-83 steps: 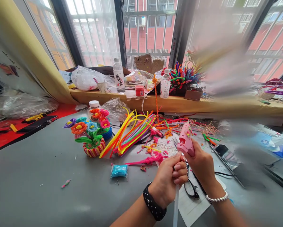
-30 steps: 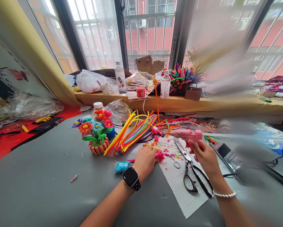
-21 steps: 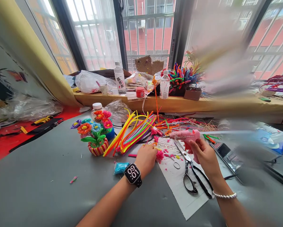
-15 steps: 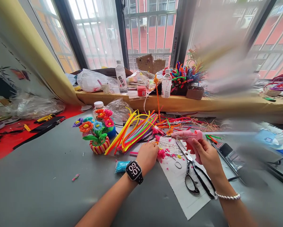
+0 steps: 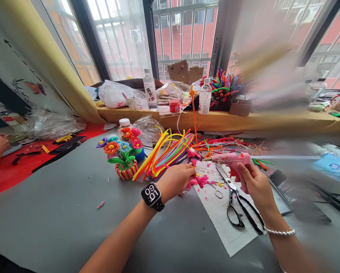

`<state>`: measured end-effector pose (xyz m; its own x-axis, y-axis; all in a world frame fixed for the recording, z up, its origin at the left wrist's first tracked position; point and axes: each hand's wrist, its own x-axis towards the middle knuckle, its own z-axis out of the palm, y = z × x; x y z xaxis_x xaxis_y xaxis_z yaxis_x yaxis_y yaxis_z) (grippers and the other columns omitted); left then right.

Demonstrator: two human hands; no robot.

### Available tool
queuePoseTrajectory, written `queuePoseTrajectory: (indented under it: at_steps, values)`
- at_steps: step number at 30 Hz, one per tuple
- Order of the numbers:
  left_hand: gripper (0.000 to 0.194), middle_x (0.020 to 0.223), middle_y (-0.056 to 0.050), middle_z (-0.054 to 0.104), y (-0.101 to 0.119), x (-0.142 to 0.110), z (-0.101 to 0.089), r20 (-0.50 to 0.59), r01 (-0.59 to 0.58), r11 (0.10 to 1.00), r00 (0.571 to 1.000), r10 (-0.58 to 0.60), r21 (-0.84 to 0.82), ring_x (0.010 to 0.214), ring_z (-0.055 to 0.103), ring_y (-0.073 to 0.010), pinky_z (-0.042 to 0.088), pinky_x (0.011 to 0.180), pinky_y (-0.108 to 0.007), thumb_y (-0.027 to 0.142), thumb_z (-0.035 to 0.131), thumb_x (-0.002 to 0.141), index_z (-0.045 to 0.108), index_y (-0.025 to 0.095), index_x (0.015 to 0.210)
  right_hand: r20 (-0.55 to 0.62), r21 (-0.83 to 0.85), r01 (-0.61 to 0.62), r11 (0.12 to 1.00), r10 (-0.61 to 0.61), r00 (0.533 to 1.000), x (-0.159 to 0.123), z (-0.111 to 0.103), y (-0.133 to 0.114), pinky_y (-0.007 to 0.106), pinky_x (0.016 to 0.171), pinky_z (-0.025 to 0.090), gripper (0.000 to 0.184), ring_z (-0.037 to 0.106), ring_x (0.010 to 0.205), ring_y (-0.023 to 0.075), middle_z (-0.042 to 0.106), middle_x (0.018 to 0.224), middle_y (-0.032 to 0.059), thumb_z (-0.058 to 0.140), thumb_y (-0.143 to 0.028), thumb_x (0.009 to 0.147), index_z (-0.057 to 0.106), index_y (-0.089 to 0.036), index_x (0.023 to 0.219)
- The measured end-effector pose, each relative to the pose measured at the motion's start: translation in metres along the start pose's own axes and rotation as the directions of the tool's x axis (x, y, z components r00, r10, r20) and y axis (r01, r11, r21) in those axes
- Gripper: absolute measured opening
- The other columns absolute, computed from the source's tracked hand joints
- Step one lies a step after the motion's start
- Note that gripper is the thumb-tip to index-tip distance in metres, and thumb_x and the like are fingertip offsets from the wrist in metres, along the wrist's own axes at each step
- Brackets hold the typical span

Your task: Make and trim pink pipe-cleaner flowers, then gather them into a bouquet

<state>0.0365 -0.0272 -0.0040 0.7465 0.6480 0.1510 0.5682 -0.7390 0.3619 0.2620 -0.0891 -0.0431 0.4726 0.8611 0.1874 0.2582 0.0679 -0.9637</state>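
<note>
Over the gray surface [image 5: 58,216], the right hand [image 5: 256,184] wraps around a pink glue gun [image 5: 229,159], its nozzle toward the left hand [image 5: 177,180]. The left fingers bunch beside pink fuzzy pieces [image 5: 201,180]; whether they pinch any cannot be told. Scissors [image 5: 231,184] crowd the paper [image 5: 223,227] below.

Bare left forearm [image 5: 120,239] slants up and inward from the lower edge; left hand [image 5: 177,181] palm down, back showing, fingers bent and bunched, tips partly hidden. Bare right forearm [image 5: 290,248] angles up and inward; right hand [image 5: 255,184] raised, fingers curled in a grip.
</note>
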Motion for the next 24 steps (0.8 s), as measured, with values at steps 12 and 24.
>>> queuePoseTrajectory:
  at_steps: [12,24]
  values:
    - [0.018,0.074,-0.002,0.061,-0.013,-0.020,-0.004,0.171,-0.003,0.988,0.985,0.030,-0.154,0.069,0.052,-0.0140,0.036,0.065,-0.023,0.021,0.043,0.077,0.061,0.021,0.080,0.017,0.002,-0.026,1.000,0.026,1.000,0.001,-0.002,-0.001,0.017,0.029,0.028,0.043,0.037,0.032,0.0064,0.055,0.051,-0.0003,0.051,-0.058,0.070,0.054,-0.015,0.077]
    - [0.015,0.077,-0.003,0.058,-0.005,0.022,0.004,-0.310,-0.105,0.546,0.902,-0.300,-0.831,0.061,0.050,-0.0093,0.040,0.061,-0.022,0.025,0.040,0.081,0.051,0.016,0.081,-0.217,0.102,-0.062,0.993,0.083,0.973,0.000,-0.002,-0.004,0.019,0.037,0.037,0.043,0.051,0.048,0.0118,0.058,0.060,0.0021,0.053,-0.057,0.068,0.057,-0.016,0.082]
